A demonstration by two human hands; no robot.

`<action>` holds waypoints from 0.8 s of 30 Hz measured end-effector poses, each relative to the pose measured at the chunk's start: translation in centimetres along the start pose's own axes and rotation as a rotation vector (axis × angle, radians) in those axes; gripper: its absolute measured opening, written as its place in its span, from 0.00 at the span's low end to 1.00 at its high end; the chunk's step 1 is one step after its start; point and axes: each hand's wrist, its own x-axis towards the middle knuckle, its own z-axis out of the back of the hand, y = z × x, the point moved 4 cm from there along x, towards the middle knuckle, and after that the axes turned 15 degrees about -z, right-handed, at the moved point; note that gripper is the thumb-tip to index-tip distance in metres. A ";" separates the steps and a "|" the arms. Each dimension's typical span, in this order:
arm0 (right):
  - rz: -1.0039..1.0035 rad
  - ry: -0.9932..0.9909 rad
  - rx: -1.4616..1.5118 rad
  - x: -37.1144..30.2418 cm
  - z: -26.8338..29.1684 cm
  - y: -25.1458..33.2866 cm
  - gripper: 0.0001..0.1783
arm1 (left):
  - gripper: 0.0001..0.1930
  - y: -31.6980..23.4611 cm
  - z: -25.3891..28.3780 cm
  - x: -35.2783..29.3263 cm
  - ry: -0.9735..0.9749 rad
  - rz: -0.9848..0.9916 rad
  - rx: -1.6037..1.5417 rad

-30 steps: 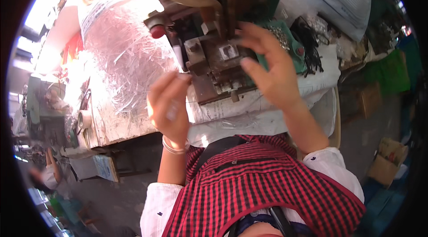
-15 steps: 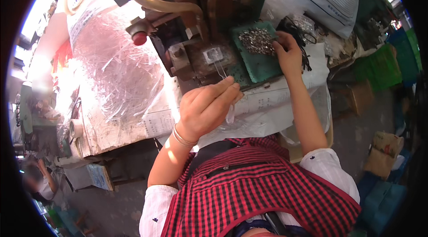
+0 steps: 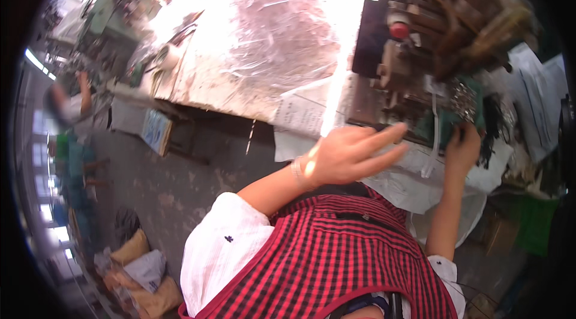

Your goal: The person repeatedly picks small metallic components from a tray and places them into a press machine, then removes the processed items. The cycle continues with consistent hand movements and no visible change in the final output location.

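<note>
So the left hand (image 3: 354,156) is stretched out over the near edge of the surface (image 3: 231,82), fingers spread apart, nothing in their grip that I can see. The tips stop just short of a clear plastic strip (image 3: 434,133), which hangs down from the front of a grimy bench machine (image 3: 396,70).

The right hand (image 3: 463,150) is at the near end of a green tray (image 3: 446,125), fingers curled down. Can't tell how tightly they're closed or what they've got, too small and blurry. Small metal parts (image 3: 463,98) are heaped further back in the tray.

It's pretty cramped on that side: the machine's bulk crowds the tray from behind, black cords (image 3: 494,130) sit just right of it, then a white printed bag (image 3: 531,97). Over left there's a big pile of clear strips (image 3: 279,31), a red button (image 3: 398,30) on the machine and a tape roll (image 3: 170,57).
</note>
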 end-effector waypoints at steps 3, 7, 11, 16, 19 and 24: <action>-0.313 0.072 0.284 0.4 1.4 -1.4 0.05 | 0.10 4.9 5.9 -6.1 -0.103 0.397 0.386; -0.150 -0.001 0.351 2.6 1.1 -1.4 0.09 | 0.12 11.4 10.9 -13.2 0.194 0.871 0.493; -0.238 0.102 0.432 2.2 -0.6 0.2 0.12 | 0.11 12.9 6.1 -21.7 0.533 1.041 0.571; -0.260 0.099 0.421 2.3 1.1 1.0 0.11 | 0.07 14.1 13.2 -18.9 0.385 1.223 0.704; -0.286 0.086 0.482 1.8 0.5 -0.7 0.11 | 0.08 16.2 17.0 -21.3 0.277 1.238 0.615; -0.229 -0.068 0.397 0.9 0.9 -1.5 0.11 | 0.12 16.3 9.6 -26.5 0.005 1.175 0.543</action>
